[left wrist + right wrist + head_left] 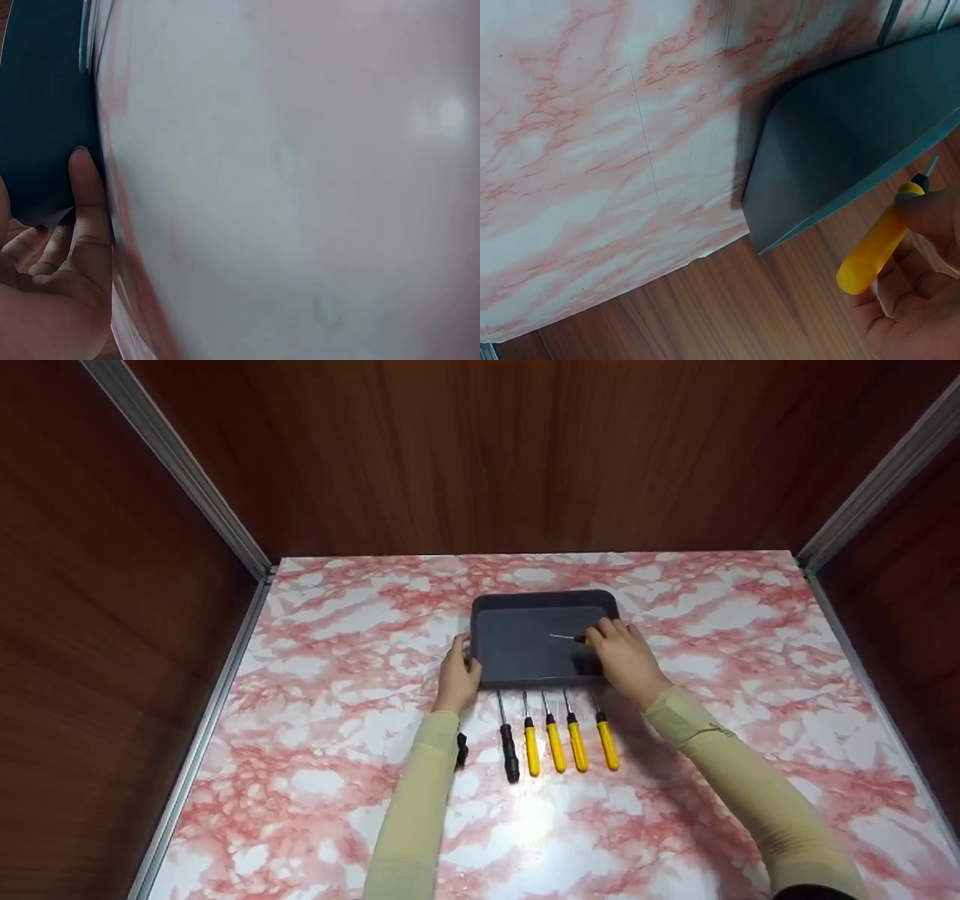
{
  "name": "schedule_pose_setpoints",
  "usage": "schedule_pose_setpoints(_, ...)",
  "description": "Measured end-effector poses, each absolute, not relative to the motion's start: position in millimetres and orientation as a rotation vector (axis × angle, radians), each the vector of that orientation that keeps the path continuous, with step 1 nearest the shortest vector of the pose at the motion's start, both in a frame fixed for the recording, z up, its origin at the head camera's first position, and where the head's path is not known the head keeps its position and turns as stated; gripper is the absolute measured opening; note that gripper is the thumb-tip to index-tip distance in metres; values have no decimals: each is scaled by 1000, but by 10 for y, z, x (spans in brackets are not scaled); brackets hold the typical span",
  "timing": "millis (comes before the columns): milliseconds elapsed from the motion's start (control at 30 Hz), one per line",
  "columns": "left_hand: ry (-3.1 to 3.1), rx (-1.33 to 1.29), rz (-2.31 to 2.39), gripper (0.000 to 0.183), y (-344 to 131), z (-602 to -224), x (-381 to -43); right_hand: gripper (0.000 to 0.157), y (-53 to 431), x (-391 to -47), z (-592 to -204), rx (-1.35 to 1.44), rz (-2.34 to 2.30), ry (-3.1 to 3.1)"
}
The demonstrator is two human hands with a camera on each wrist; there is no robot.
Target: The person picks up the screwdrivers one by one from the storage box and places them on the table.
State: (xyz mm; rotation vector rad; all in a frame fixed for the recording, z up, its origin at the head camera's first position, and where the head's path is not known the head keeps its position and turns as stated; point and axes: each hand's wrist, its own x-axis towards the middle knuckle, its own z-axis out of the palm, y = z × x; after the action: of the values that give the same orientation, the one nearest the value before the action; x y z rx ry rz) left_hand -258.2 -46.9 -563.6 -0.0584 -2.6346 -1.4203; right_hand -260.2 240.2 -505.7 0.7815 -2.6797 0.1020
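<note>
A dark grey tray (544, 684) stands on the table. At its front left corner my left hand (457, 679) grips it; in the left wrist view the thumb (87, 176) lies against the outer wall and the other fingers bend round the corner. Over the tray's right side, my right hand (628, 660) holds a yellow-handled screwdriver (874, 251). Its thin metal shaft points left above the tray floor. In the right wrist view the fingers wrap the handle just beyond the tray wall (840, 142).
In front of the tray lie a black-handled screwdriver (509, 754) and several yellow-handled screwdrivers (555, 746), side by side with shafts toward the tray. A black object (461, 751) is partly hidden by the left sleeve. Brown wood panels (480, 457) enclose the marbled table (315, 810).
</note>
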Motion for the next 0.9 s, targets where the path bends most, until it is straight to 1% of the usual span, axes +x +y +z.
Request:
schedule_pose_setpoints(300,-2657,-57,-1430,45,-474,-5642,-2577,34,2429,-2535,-5043,755,113,-2693)
schedule_pose_setpoints(533,-2666,-49,-1432,44,-480,-5643,-2577,45,2459,-2495,-5066,753,142,-2702)
schedule_pose_setpoints(700,-2664,-48,-1417,44,-481,-5640,-2581,49,2477,-2474,-5073,753,170,-2696)
schedule_pose_setpoints(900,-2649,-63,-1416,44,-476,-5645,-2581,49,2507,-2446,-5077,735,185,-2706)
